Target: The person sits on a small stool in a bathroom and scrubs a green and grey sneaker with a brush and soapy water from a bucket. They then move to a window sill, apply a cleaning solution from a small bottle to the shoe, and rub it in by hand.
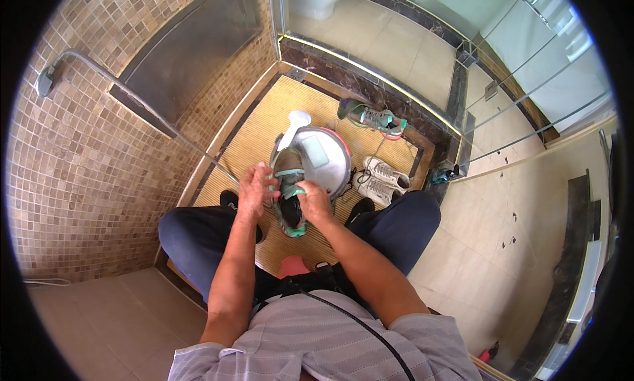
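Note:
A grey-green sneaker with teal trim is tilted over the near left rim of a round basin, its dark opening facing up. My right hand grips the teal tongue between thumb and fingers. Close to the shoe's left side is my left hand, fingers spread and slightly blurred; whether the fingertips touch the shoe I cannot tell. Whitish, soapy-looking water fills the basin, with a pale rectangular block in it. A white long-handled plastic tool leans across the basin's far left rim.
The matching sneaker lies by the dark marble curb. White lace-up shoes stand right of the basin. A metal shower hose crosses on the left. Glass panels and a bottle are at right, a floor drain in the far corner.

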{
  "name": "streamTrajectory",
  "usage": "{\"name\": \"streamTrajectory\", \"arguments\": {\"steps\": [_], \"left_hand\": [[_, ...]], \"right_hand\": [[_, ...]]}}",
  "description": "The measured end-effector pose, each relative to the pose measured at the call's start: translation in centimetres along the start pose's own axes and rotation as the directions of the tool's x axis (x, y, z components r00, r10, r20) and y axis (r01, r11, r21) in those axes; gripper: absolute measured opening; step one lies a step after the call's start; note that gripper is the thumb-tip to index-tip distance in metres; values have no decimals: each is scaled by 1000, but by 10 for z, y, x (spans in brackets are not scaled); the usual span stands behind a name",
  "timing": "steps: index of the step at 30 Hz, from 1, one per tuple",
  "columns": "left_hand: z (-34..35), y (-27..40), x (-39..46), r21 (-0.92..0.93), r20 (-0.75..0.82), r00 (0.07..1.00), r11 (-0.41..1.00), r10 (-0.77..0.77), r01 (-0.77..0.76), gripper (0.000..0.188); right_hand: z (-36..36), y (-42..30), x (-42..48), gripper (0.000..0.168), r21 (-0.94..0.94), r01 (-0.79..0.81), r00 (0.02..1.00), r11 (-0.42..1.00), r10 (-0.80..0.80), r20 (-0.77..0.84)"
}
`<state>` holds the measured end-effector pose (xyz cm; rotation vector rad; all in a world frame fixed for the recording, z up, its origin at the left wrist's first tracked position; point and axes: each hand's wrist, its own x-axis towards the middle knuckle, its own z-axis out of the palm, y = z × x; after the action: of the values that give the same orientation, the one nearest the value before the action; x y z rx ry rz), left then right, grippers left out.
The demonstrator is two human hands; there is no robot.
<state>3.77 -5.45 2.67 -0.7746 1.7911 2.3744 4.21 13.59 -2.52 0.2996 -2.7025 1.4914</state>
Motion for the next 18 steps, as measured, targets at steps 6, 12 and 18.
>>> {"name": "streamTrajectory", "arguments": {"steps": [6, 12, 18], "left_hand": [[-18, 10, 3, -110, -209, 971, 984, 112, -137, 45], [-22, -50, 11, 157, -137, 977, 971, -161, 182, 54], [-7, -39, -2, 146, 149, 984, 986, -100, 78, 73]], "right_hand": [[-5, 14, 19, 32, -8, -232, 955, 973, 229, 186], [-13, 2, 24, 31, 62, -139, 978, 988, 126, 169], [-41, -30, 50, 28, 103, -58, 993, 993, 47, 106]]}}
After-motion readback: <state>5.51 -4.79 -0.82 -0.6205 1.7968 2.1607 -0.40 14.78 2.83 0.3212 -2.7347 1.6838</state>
